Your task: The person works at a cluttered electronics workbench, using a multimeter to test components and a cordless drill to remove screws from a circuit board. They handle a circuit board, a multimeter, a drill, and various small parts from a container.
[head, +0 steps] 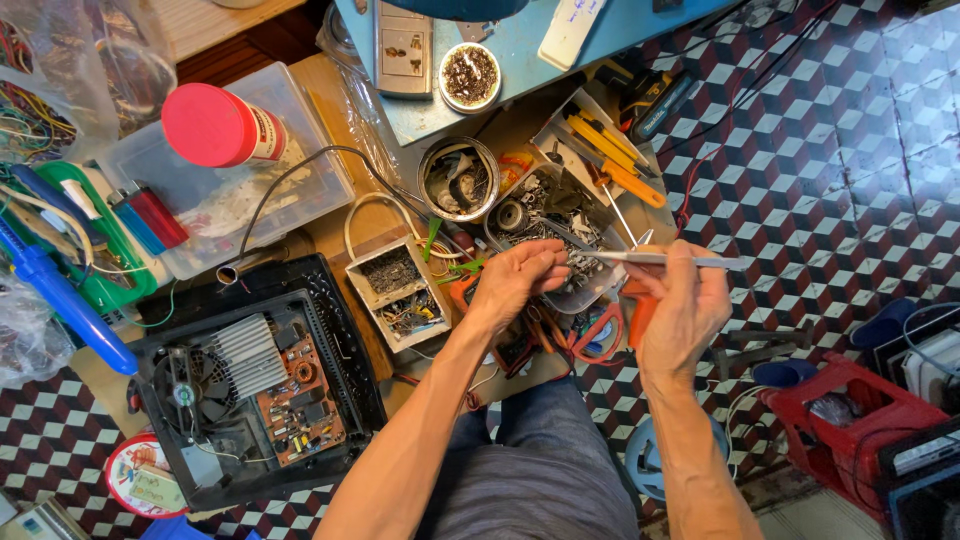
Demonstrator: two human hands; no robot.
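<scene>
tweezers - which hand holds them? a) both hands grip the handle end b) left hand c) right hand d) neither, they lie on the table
c: the right hand pinches the metal tweezers by the back end, their tip pointing toward the fingertips of the left hand, which meets the tip but does not grip the handle.

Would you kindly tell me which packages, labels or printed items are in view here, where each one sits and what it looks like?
Can: lying on the clear plastic box at upper left; a cylinder with a red cap and a white and red label.
Round tin: on the floor at lower left, partly under the opened black appliance; a red rim with pale printed stickers.
No screens or signs show.
</scene>
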